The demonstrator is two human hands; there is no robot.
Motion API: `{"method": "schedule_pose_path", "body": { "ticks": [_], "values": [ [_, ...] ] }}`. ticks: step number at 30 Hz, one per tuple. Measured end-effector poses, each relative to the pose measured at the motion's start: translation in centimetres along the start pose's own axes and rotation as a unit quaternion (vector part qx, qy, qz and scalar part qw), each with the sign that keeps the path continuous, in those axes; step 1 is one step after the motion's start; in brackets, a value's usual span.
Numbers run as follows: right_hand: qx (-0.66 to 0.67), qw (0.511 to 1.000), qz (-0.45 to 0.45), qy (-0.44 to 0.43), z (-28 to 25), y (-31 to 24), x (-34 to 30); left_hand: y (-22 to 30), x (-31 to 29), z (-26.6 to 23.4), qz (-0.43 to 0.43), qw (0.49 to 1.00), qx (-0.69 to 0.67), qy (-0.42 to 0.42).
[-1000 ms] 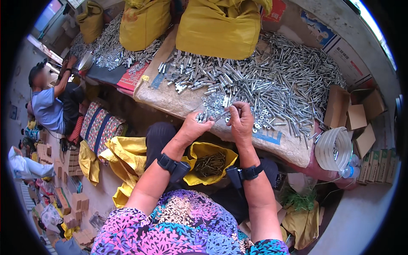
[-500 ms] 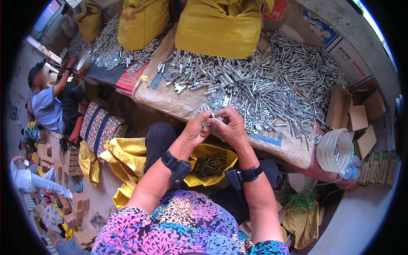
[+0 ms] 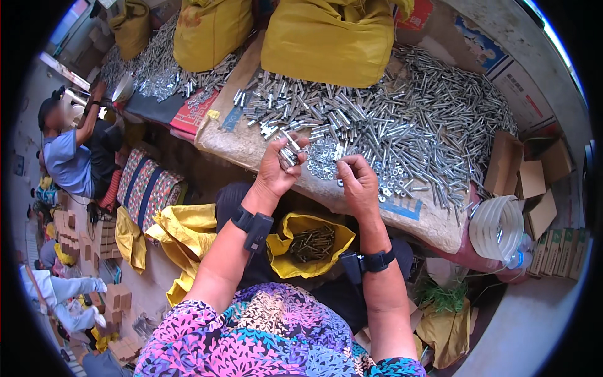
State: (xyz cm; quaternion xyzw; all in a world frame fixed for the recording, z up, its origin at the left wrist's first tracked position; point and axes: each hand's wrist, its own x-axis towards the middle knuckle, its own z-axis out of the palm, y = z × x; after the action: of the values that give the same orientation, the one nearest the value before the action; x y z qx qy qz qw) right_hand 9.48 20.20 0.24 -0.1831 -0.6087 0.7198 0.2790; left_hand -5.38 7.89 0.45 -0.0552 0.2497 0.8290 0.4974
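My left hand [image 3: 276, 173] is curled round several shiny metal anchor bolts [image 3: 289, 154], which stick out past its fingers above the table's near edge. My right hand [image 3: 361, 185] is apart from it, its thumb and index finger drawn together beside the washers [image 3: 322, 157]. Whatever those fingertips hold, if anything, is too small to make out. Small nuts [image 3: 391, 174] lie scattered right of that hand. Beyond both hands spreads a heap of metal rods [image 3: 433, 119], with short metal sleeves [image 3: 276, 103] at its left part.
Under the table edge, a yellow sack [image 3: 342, 242] holds dark bolts. Large yellow sacks [image 3: 326, 44] stand on the cardboard-covered table [image 3: 226, 147]. At the right are a translucent ribbed tub [image 3: 496, 226] and open cartons [image 3: 524, 176]. A co-worker [image 3: 69, 157] sits at the far left.
My hands were together at the table edge and are now apart. The left has moved left and up, showing its bolts; the right has moved right, by the washers.
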Motion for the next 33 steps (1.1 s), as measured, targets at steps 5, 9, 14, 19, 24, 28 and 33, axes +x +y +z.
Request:
{"method": "schedule_pose_path", "body": {
  "ticks": [5, 9, 14, 19, 24, 28, 33],
  "values": [
    [-0.018, 1.0, 0.001, 0.002, 0.1, 0.1, 0.0, 1.0, 1.3, -1.0, -0.024, 0.997, 0.054, -0.042],
    [-0.024, 1.0, -0.003, 0.009, 0.0, 0.5, 0.1, 0.9, 2.1, 0.2, 0.07, 0.931, 0.351, 0.074],
    [-0.019, 1.0, -0.003, -0.003, 0.1, 0.7, 0.1, 0.8, 3.6, 0.1, 0.26, 0.521, 0.802, 0.134],
    [-0.058, 0.998, 0.028, 0.0, 0.1, 0.1, 0.3, 0.4, 3.6, 0.1, 0.252, 0.49, 0.826, 0.121],
    [-0.044, 0.997, 0.063, -0.016, -0.5, -0.1, 0.1, 0.7, 3.8, 0.2, 0.258, 0.493, 0.823, 0.116],
    [-0.044, 0.997, 0.057, 0.005, -0.4, 0.2, -0.2, 0.8, 3.9, 0.1, 0.228, 0.494, 0.83, 0.122],
    [0.003, 0.999, -0.02, 0.048, 0.5, -0.6, -1.9, 1.1, 1.6, -1.0, 0.264, 0.642, 0.715, 0.079]
  ]
}}
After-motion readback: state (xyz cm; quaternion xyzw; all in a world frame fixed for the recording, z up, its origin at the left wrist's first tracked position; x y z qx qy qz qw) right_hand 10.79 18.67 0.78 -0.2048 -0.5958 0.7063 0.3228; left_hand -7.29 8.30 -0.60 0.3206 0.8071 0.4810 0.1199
